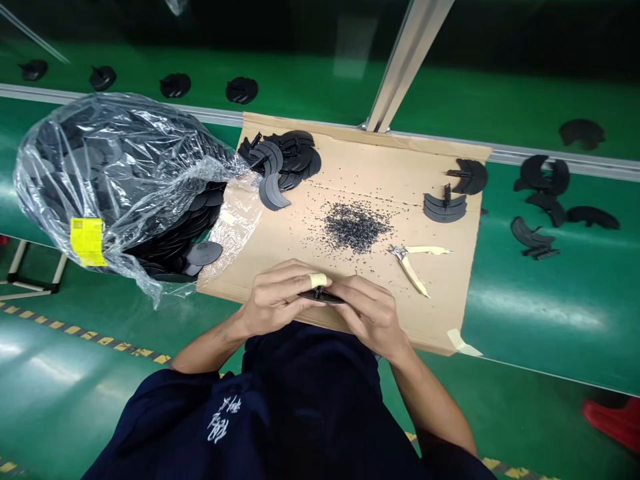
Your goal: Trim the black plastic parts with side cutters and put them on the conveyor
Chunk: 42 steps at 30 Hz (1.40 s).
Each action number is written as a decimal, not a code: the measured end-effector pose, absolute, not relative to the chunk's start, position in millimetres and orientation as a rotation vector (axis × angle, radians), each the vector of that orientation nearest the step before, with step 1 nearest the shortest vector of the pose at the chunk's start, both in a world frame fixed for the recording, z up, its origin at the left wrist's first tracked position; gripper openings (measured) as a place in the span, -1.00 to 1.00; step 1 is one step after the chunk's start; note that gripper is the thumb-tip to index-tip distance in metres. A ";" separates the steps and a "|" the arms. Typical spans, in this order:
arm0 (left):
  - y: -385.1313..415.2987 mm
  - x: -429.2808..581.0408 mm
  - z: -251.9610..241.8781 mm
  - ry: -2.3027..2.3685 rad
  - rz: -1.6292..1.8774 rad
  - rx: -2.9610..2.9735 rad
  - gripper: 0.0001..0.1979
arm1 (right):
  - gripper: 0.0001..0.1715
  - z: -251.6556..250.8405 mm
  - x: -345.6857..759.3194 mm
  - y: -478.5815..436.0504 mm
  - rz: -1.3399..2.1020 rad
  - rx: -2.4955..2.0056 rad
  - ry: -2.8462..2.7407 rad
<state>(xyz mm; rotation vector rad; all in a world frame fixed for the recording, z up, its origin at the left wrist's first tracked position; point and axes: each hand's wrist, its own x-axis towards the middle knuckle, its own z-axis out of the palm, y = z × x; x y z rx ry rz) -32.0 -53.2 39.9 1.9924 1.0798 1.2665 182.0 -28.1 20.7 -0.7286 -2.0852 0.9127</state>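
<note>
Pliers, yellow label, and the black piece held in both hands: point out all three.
Pliers (413,275): head view, on the lower handle.
Yellow label (87,242): head view, on the middle of its face.
Black piece (324,297): head view, near the middle of its edge.

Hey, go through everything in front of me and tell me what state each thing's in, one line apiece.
Dark part: held, seen nearly edge-on
Left hand: closed on the dark part, yellow tape on one finger
Right hand: closed on the dark part's other end
Cutting tool: lying down, handles spread
Plastic bag: open, holding many dark discs
Black bits: heaped loosely, scattered around edges
Cardboard: spread out beneath
</note>
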 end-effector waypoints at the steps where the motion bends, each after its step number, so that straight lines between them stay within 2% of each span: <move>1: -53.4 -32.5 39.7 1.072 1.259 1.996 -0.68 | -0.72 21.1 182.0 -28.2 0.910 -0.720 -2.084; 9: -58.6 -25.8 39.0 1.139 1.360 1.932 -0.72 | -0.76 19.5 176.3 -31.3 0.982 -0.693 -1.982; 12: -59.8 -25.0 36.6 1.087 1.306 1.877 -0.65 | -0.78 18.4 177.2 -30.6 1.054 -0.701 -1.911; 14: -60.1 -26.6 34.8 1.081 1.256 1.833 -0.69 | -0.78 19.5 182.6 -28.2 1.086 -0.712 -1.924; 19: -59.0 -28.2 32.2 1.132 1.249 1.788 -0.75 | -0.59 31.4 200.8 -22.3 1.009 -0.821 -1.967; 24: -56.7 -21.6 32.5 1.129 1.275 1.723 -0.77 | -0.78 36.7 193.7 -23.1 0.966 -0.762 -1.891; 27: -55.4 -24.5 34.1 0.922 1.177 1.558 -0.57 | -0.86 33.5 189.0 -22.3 0.970 -0.671 -1.868; 29: -54.4 -28.2 34.7 0.772 1.082 1.419 -0.39 | -0.85 32.0 189.4 -21.3 0.977 -0.603 -1.872; 30: -54.0 -29.6 34.8 0.738 1.045 1.357 -0.36 | -0.85 31.8 190.2 -20.8 0.976 -0.583 -1.876; 31: -53.4 -30.5 34.6 0.737 1.024 1.305 -0.39 | -0.84 32.0 190.9 -20.4 0.972 -0.570 -1.885; 35: -49.0 -31.3 35.4 0.762 0.972 1.239 -0.73 | -0.87 36.5 193.1 -17.2 1.023 -0.521 -1.947; 40: -39.2 -37.6 44.1 0.663 0.772 1.371 -0.83 | -0.87 43.9 197.8 -11.5 1.222 -0.437 -2.045; 42: -37.6 -38.1 44.7 0.674 0.788 1.377 -0.83 | -0.88 43.2 197.9 -14.0 1.184 -0.476 -2.015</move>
